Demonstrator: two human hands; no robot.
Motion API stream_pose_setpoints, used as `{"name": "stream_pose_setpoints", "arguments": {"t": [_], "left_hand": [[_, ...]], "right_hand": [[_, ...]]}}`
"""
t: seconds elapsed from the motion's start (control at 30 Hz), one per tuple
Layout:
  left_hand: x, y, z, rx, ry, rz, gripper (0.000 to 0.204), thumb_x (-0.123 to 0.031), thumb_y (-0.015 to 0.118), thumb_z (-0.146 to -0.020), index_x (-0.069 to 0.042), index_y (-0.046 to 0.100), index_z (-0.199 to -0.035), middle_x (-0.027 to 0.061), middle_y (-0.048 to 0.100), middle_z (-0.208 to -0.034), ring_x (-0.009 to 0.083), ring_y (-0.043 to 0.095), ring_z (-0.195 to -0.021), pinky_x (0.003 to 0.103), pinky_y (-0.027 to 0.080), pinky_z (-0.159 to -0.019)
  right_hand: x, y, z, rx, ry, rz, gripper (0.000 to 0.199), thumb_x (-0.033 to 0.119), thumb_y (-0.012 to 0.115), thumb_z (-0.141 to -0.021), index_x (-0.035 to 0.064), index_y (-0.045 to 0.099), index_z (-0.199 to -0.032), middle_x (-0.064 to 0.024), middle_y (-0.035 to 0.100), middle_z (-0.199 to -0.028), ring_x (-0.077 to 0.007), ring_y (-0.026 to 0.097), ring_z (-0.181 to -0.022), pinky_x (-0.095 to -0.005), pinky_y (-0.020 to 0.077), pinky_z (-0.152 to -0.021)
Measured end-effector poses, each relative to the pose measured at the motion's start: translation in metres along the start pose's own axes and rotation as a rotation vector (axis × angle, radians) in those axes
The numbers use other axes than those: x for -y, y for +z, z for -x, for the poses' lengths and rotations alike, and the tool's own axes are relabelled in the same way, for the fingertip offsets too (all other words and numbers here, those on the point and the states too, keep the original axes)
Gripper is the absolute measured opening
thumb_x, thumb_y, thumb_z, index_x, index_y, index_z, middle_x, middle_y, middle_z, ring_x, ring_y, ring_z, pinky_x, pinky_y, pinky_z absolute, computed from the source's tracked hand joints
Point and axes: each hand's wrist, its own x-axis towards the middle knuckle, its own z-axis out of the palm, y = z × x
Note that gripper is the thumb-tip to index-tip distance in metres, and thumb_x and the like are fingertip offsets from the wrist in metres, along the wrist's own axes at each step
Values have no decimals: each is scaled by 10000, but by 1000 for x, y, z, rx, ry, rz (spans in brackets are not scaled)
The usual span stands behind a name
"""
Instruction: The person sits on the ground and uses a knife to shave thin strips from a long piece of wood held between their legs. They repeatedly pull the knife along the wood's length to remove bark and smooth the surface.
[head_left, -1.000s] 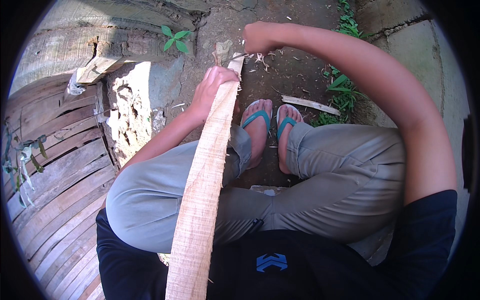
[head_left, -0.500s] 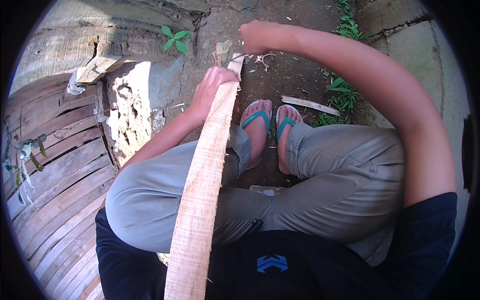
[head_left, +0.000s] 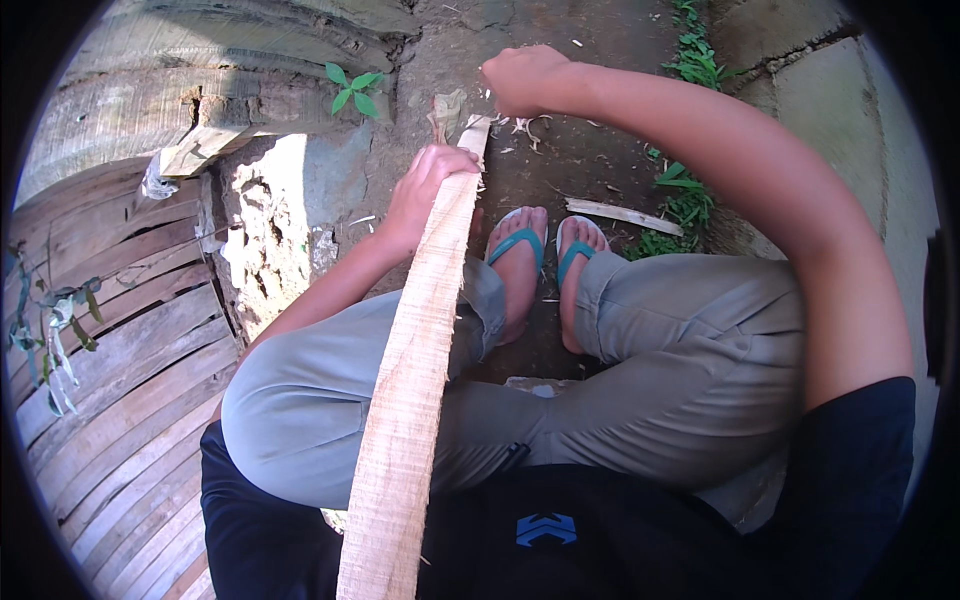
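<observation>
A long, pale, rough-sawn wooden board [head_left: 405, 400] runs from the lower edge of the head view, over my left leg, to a narrowed far end. Near that end my left hand [head_left: 430, 190] is closed around the board from its left side, knuckles on top. My right hand [head_left: 525, 80] makes a fist just beyond and right of the board's tip, apart from it. What the fist holds is hidden behind the fingers. Small wood shavings [head_left: 530, 132] lie on the ground below the right hand.
My feet in teal-strapped flip-flops [head_left: 570, 252] rest on dark soil, beside a split wood strip [head_left: 625, 214]. A slatted wooden wall [head_left: 130, 400] stands at left, with a wooden block [head_left: 205, 150] jutting out. Green plants [head_left: 352, 90] and a concrete edge [head_left: 830, 110] flank the ground.
My right hand has moved slightly right, off the board's tip; the thin dark edge between them no longer shows. My left hand keeps its hold. The board appears shifted slightly right.
</observation>
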Motion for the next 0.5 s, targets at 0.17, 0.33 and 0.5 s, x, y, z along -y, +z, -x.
{"name": "stream_pose_setpoints", "arguments": {"t": [0.17,0.33,0.5], "left_hand": [[-3,-6,-3,4,41,19,513,-167,789,-723,-107,520,-1155,114,574,-1102,335,571,-1059,412,470,-906],[6,-10,2,21,-82,-87,547,-142,788,-734,-117,515,-1207,104,574,-1168,340,557,-1121,420,445,-983],[46,-22,25,92,-380,-110,419,-64,716,-779,-77,574,-1173,104,625,-1110,286,623,-1030,381,492,-931]], "right_hand": [[-4,-7,-7,-121,-111,182,224,130,605,-803,31,699,-981,-196,712,-993,-354,698,-923,-464,559,-804],[-9,-13,-7,-169,97,-38,232,151,605,-836,26,726,-990,-182,716,-1042,-314,691,-1017,-404,550,-867],[-22,-8,-14,-15,272,-359,254,204,609,-834,-21,690,-918,-190,700,-898,-314,687,-812,-419,541,-711]]}}
